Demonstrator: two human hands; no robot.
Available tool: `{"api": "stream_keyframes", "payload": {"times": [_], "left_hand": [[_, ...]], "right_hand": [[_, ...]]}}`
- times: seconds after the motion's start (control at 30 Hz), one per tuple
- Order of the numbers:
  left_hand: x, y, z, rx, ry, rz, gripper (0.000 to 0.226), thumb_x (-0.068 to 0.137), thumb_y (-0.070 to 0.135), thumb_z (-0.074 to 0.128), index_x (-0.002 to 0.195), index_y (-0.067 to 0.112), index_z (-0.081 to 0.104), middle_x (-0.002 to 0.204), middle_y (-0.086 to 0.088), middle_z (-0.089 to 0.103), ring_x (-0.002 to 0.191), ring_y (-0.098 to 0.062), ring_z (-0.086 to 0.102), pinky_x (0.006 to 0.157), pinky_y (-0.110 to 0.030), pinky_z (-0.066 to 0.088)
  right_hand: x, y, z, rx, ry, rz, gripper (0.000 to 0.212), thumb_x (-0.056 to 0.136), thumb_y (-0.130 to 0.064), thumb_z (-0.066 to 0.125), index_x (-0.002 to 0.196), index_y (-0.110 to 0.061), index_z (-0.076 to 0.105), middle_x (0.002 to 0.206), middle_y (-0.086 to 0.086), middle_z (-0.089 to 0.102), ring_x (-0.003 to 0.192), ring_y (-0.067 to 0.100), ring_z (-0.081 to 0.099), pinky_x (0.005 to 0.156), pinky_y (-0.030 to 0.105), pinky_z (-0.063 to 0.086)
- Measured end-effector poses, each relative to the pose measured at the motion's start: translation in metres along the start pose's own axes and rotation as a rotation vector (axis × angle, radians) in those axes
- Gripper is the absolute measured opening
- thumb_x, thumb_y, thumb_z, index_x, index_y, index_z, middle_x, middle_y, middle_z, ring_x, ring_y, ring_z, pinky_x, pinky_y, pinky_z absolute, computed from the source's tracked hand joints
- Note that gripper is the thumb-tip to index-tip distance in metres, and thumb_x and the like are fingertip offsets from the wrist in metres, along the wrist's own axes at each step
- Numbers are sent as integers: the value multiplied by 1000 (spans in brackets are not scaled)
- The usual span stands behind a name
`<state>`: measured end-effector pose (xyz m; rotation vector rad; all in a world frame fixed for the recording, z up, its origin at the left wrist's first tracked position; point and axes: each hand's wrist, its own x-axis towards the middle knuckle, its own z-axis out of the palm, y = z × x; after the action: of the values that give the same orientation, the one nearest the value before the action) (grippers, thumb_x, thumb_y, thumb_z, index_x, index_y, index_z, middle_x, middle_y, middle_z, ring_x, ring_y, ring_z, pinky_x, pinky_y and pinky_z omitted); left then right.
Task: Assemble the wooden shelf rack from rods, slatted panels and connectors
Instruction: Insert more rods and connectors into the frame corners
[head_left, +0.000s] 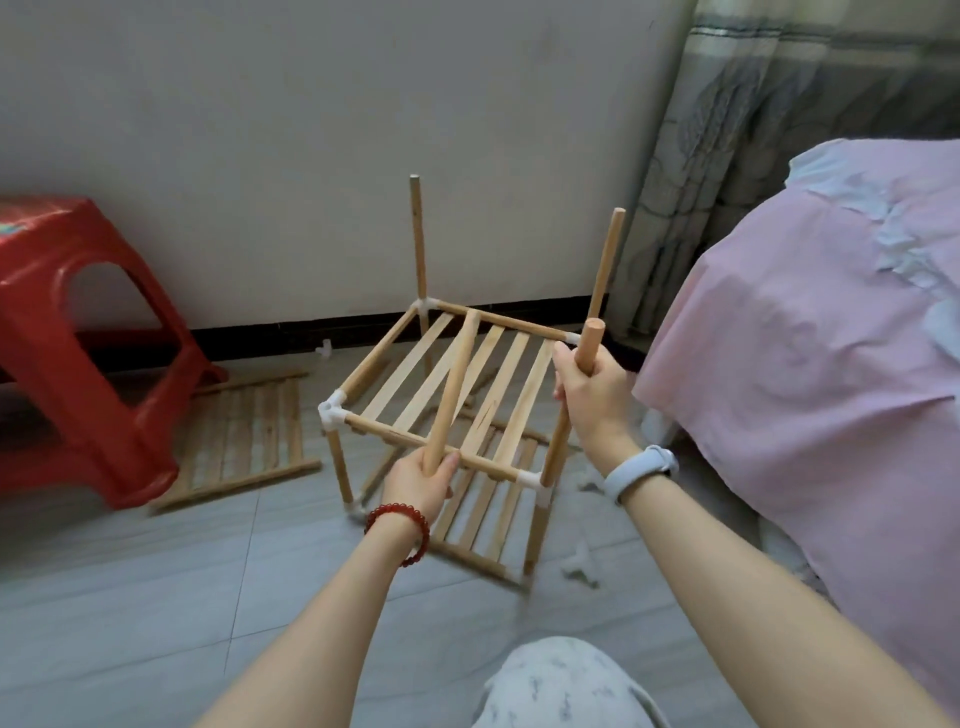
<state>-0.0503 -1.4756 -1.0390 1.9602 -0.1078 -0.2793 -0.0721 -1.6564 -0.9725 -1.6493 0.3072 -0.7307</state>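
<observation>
Red plastic stool (78, 332) sits at the far left of the tiled floor (156, 597), tight against the wall. Just right of it a spare slatted panel (244, 436) lies flat on the tiles. The half-built rack (441, 395) stands mid-floor, one slatted shelf up in white corner connectors (332, 413), another panel down low inside it. Left hand (418, 480) has its fingers wrapped round a loose rod (452, 384) that slants up across the shelf. Right hand (592, 395) is curled round another rod (588, 345) at the rack's right front corner. Loose connector (579, 566) on the tiles nearby; pink-covered bed (831, 364) along the right.
</observation>
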Motion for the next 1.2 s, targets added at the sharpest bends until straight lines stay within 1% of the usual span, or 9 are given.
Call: {"api": "stream_keyframes", "payload": {"times": [0.2,0.33,0.5,0.67,0.8,0.93,1.0,1.1,1.2], "left_hand": [[9,-3,0,18,4,-18,19,93,34,52,92,17,60,64,2,55,57,-7,51,50,-20,37],[14,-8,-2,45,11,-46,19,93,35,52,93,17,60,65,2,56,60,-8,52,52,-22,38],[10,-8,0,4,4,-42,16,93,32,52,87,19,57,65,4,54,56,-5,49,47,-15,35],[-5,5,-3,-61,-30,11,17,93,29,52,92,14,61,64,3,51,57,-9,48,51,-19,38],[-17,16,-17,-137,-8,50,21,93,35,51,90,16,60,58,5,44,48,-7,40,42,-17,34],[-25,18,-38,-274,56,34,31,97,38,40,89,12,54,58,4,40,43,-6,33,37,-17,30],[-26,17,-48,-343,74,46,26,100,30,36,90,12,52,62,2,44,45,-7,36,41,-17,33],[-25,15,-64,-418,133,53,13,100,17,37,96,12,49,73,-1,53,56,-9,48,48,-16,45],[-20,13,-79,-505,198,14,11,97,9,43,97,19,47,83,0,60,71,-10,58,55,-17,50]], "right_hand": [[19,-12,22,61,337,-12,43,92,-23,52,51,-16,43,58,8,48,60,20,45,74,39,44],[24,-9,19,86,169,-3,41,87,-6,49,48,-16,41,42,-2,41,44,14,39,47,28,36],[25,-4,-16,178,46,82,39,86,-2,44,49,-15,39,36,-8,36,34,8,32,36,18,28],[13,-14,-41,157,0,150,38,92,-6,42,55,-14,45,38,-8,37,34,7,33,44,22,30],[3,-28,-26,-50,-54,147,13,95,-19,50,94,-7,56,66,-2,52,62,11,52,69,31,48],[-15,-48,-3,-185,148,-179,37,90,-11,57,125,-9,43,111,1,48,90,6,52,77,11,44],[-25,-60,11,-299,253,-557,34,86,-3,54,119,-2,49,111,5,48,94,14,54,83,21,45],[-35,-49,40,-473,-49,-756,23,86,-2,48,106,-4,60,96,6,59,84,17,58,82,21,45],[-43,-9,68,-694,-568,-321,29,95,-12,41,120,-12,57,108,6,59,97,20,57,84,33,49]]}}
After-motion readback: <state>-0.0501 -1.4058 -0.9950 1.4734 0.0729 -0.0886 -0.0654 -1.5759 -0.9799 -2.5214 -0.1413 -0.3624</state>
